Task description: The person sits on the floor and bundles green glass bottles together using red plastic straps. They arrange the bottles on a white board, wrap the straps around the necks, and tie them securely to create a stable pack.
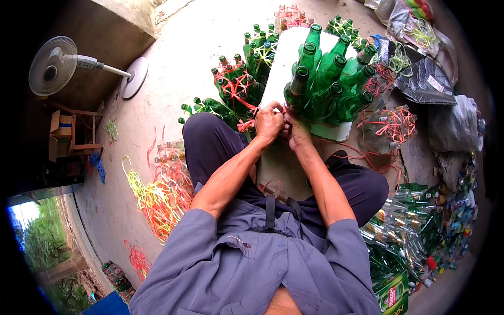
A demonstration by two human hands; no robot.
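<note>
Several green glass bottles [328,78] stand upright in a tight cluster on a white board [280,65] in front of me. Red plastic twine [245,125] runs to the near left side of the cluster. My left hand [269,123] pinches this twine close to the nearest bottle, its loose end trailing out to the left. Right beside it, my right hand [298,132] has its fingers curled on the twine, low against the bottles. The fingers hide the exact point where the strands meet.
Bundles of green bottles [236,84] tied with twine stand left of the board; clear bottles [388,128] stand right. Loose twine [157,199] lies on the left floor. A bottle heap [409,228] spreads at lower right. A pedestal fan [53,67] stands far left.
</note>
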